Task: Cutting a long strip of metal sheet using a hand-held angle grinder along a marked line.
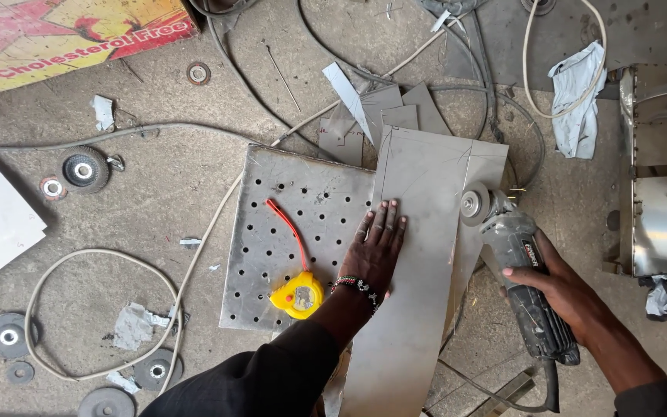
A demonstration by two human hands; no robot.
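- Left hand (378, 245) is flat and open, fingers together, palm pressed down on the long sheet-metal strip (418, 293), right where that strip overlaps the edge of the perforated plate (271, 232). I can see a beaded bracelet (356, 286) on that wrist.
- Right hand (557, 287) is closed around the body of a black angle grinder (519, 270), thumb wrapped over the top.
- Grinder's disc (472, 205) sits at the right edge of the sheet-metal strip, up near its far end. From my view I can't tell if it's actually touching the metal or just beside it.
- The strip runs from near the person's body out toward the top of the view and has faint scribed lines on it. It lies on a concrete floor (156, 193), partly on top of the perforated plate.
- Yellow tape measure (298, 295) with an orange strap is sitting on the perforated plate, just left of the left wrist.
- Some smaller metal offcuts (383, 104) are piled just past the far end of the strip.
- Spare grinding discs (84, 168) are scattered on the floor off to the left, with cables (101, 135) looping all over.
- Crumpled grey rag (580, 96) is up at the top right, next to a shiny steel box (661, 170).
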